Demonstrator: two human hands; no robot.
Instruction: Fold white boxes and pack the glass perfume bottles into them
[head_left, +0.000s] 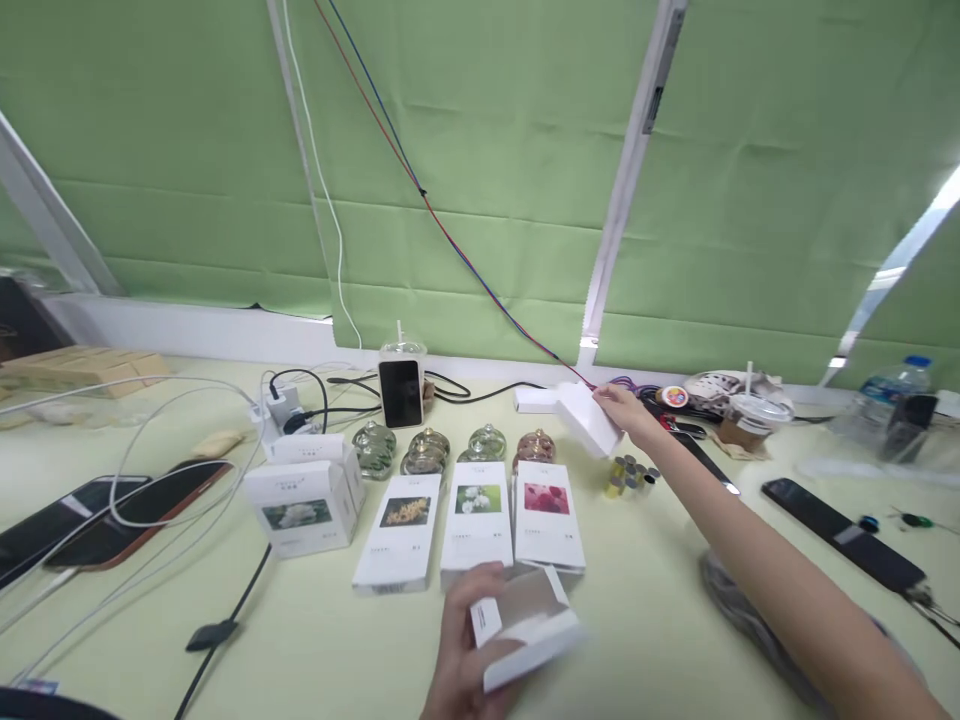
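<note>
My left hand (469, 640) grips a small white carton (529, 625) near the table's front; its end gapes toward me and its edge is blurred. Farther back, my right hand (626, 410) has its fingers closed on the edge of a plain white box (587, 420), tilted above the table. Between them lie three flat white boxes with flower pictures: a yellow one (397, 535), a white one (477, 520) and a red one (549, 520). Behind these stand ribbed glass jars: green (373, 450), amber (425, 452), pale green (484, 445) and pink (534, 448).
White flower cartons (300, 508) stand at left beside chargers and cables. Small vials (632, 477) sit below my right hand. A phone (401, 392) leans on a cup at the back. Farther right are an iced drink (750, 420), a black phone (844, 535) and a water bottle (900, 385).
</note>
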